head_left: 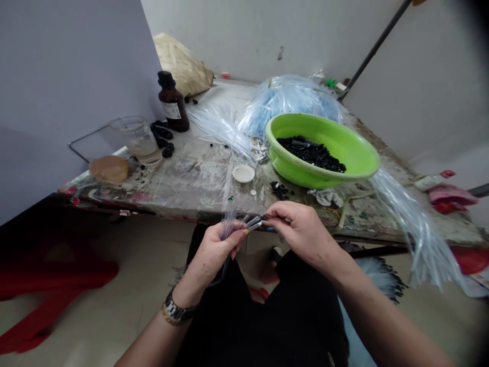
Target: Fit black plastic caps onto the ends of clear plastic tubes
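My left hand (pixel 217 250) is closed around a small bundle of thin clear plastic tubes (pixel 228 224), in front of the table's edge. My right hand (pixel 307 232) pinches at the tube ends with thumb and forefinger. A small dark piece (pixel 262 217) shows at its fingertips, touching or very near the tube ends; its exact shape is too small to make out. Beyond the right hand, a green basin (pixel 280 165) holds many small black pieces (pixel 315 153). Several more loose black pieces (pixel 279 190) lie on the table just in front of it.
Clear tubes lie in a bundle (pixel 225 130), a large bluish pile (pixel 294 97) and a bunch hanging over the right edge (pixel 424 234). A brown bottle (pixel 173 104), a glass jar (pixel 139 140) and a small white dish (pixel 243 174) stand on the stained table (pixel 183 178).
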`<state>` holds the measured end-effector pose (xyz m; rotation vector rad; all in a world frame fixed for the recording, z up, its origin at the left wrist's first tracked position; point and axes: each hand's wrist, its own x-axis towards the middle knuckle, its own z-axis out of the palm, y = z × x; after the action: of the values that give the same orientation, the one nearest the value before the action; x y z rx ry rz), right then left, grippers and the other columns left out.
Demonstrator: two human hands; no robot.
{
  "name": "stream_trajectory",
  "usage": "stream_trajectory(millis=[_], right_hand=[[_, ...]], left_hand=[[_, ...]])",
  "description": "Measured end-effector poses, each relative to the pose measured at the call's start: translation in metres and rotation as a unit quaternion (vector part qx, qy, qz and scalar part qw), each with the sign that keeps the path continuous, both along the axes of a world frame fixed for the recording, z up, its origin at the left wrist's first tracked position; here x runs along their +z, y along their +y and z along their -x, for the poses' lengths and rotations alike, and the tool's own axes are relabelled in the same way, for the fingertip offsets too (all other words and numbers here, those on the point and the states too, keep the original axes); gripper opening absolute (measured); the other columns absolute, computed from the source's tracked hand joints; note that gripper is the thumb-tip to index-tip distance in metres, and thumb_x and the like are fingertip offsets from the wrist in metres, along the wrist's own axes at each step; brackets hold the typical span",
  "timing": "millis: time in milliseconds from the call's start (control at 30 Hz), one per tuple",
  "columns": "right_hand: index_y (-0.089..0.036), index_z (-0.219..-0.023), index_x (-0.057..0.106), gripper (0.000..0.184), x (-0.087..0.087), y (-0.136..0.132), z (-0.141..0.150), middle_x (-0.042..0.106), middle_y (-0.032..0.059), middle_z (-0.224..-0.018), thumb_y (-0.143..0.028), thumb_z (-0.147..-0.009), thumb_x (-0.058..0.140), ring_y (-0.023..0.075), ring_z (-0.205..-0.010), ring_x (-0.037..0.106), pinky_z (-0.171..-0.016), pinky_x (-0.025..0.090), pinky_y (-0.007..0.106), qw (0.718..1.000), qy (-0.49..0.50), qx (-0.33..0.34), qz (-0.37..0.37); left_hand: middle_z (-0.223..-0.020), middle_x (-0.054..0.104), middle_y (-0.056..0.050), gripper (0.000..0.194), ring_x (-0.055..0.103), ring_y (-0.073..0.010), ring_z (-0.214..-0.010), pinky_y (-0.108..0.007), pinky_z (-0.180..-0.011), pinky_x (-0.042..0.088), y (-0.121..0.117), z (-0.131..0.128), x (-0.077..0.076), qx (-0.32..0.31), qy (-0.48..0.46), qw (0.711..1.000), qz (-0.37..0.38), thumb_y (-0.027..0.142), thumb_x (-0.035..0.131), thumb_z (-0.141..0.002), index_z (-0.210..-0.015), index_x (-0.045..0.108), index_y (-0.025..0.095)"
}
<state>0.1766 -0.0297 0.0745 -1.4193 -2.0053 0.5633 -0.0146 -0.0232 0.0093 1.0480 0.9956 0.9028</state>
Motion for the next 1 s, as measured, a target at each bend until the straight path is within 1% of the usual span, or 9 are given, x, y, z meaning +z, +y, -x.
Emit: stream_trajectory(millis=[133,267,433,567,733,800,867,933,1000], right_hand=[[-0.018,-0.073,0.062,0.015,-0.004,-0.002,0.001,0.064,-0.0006,-0.072,-0.008,-0.084,0.06,0.0128,-0.069,0.058,-0.065,0.039,0.023,1.0,0.006,-0.008,0.004],[-0.019,-0.069,0.059,0.017,-0.011,-0.004,0.003,0.062,-0.0025,-0.067,-0.009,-0.083,0.061,0.0116,-0.065,0.056,-0.063,0.039,0.022,0.999,0.043,-0.027,0.014],[-0.019,-0.068,0.059,0.017,-0.02,-0.009,0.008,0.064,-0.0011,-0.069,-0.009,-0.081,0.059,0.0129,-0.065,0.056,-0.064,0.04,0.023,0.997,0.055,-0.049,0.006],[-0.019,-0.066,0.058,0.017,-0.025,-0.008,0.007,0.063,-0.0013,-0.068,-0.011,-0.081,0.059,0.0132,-0.064,0.055,-0.064,0.04,0.024,0.995,0.069,-0.055,0.039],[-0.018,-0.067,0.06,0.014,-0.027,-0.004,0.0,0.061,-0.0026,-0.064,-0.018,-0.08,0.061,0.0132,-0.064,0.055,-0.061,0.039,0.024,0.987,0.125,-0.064,0.079],[-0.018,-0.067,0.061,0.013,-0.025,-0.004,-0.001,0.061,-0.0025,-0.064,-0.019,-0.08,0.062,0.0134,-0.064,0.056,-0.062,0.04,0.024,0.984,0.143,-0.065,0.086],[-0.018,-0.07,0.064,0.011,-0.024,-0.006,-0.001,0.064,-0.0018,-0.067,-0.019,-0.08,0.062,0.0141,-0.067,0.058,-0.065,0.042,0.025,0.982,0.156,-0.062,0.091],[-0.018,-0.078,0.068,0.007,-0.024,-0.007,-0.001,0.069,-0.0005,-0.074,-0.019,-0.081,0.061,0.0154,-0.072,0.062,-0.069,0.045,0.026,0.979,0.175,-0.052,0.095],[-0.019,-0.087,0.069,0.01,-0.026,-0.01,-0.001,0.072,0.0008,-0.083,-0.018,-0.081,0.061,0.0166,-0.079,0.065,-0.074,0.048,0.027,0.973,0.2,-0.043,0.104]], left_hand=[[-0.052,0.051,0.004,0.019,0.041,-0.0062,-0.044,-0.018,-0.043,0.033,-0.001,-0.002,-0.001,0.001,-0.001,1.0,0.007,0.03,0.07,-0.076,-0.082,0.069,0.013],[-0.052,0.051,0.004,0.019,0.04,-0.0063,-0.044,-0.018,-0.042,0.032,-0.003,-0.005,-0.004,0.001,-0.019,1.0,0.021,0.031,0.07,-0.075,-0.082,0.068,0.013],[-0.051,0.053,0.003,0.017,0.04,-0.0059,-0.043,-0.018,-0.043,0.031,-0.006,-0.01,-0.002,0.015,-0.029,0.999,0.035,0.028,0.071,-0.074,-0.078,0.067,0.012],[-0.052,0.053,0.004,0.017,0.042,-0.0063,-0.044,-0.018,-0.043,0.034,-0.005,-0.01,-0.003,0.031,-0.04,0.998,0.041,0.029,0.072,-0.073,-0.076,0.066,0.013],[-0.06,0.06,0.001,0.016,0.049,-0.0077,-0.047,-0.019,-0.047,0.039,-0.002,-0.008,-0.006,-0.012,-0.035,0.999,0.018,0.029,0.07,-0.077,-0.082,0.065,0.014],[-0.058,0.058,0.002,0.017,0.048,-0.0071,-0.046,-0.019,-0.046,0.038,-0.002,-0.008,-0.005,-0.021,-0.03,0.999,0.011,0.029,0.07,-0.078,-0.084,0.066,0.014],[-0.055,0.055,0.004,0.02,0.045,-0.0062,-0.044,-0.018,-0.044,0.035,-0.003,-0.009,-0.003,-0.018,-0.033,0.999,0.014,0.031,0.07,-0.079,-0.086,0.066,0.013],[-0.052,0.053,0.004,0.024,0.043,-0.006,-0.042,-0.018,-0.042,0.032,-0.004,-0.01,-0.002,-0.013,-0.045,0.999,0.025,0.033,0.071,-0.078,-0.088,0.067,0.012],[-0.05,0.053,0.004,0.025,0.042,-0.0062,-0.041,-0.018,-0.042,0.031,-0.004,-0.011,-0.001,-0.01,-0.057,0.998,0.035,0.035,0.071,-0.078,-0.088,0.067,0.012]])
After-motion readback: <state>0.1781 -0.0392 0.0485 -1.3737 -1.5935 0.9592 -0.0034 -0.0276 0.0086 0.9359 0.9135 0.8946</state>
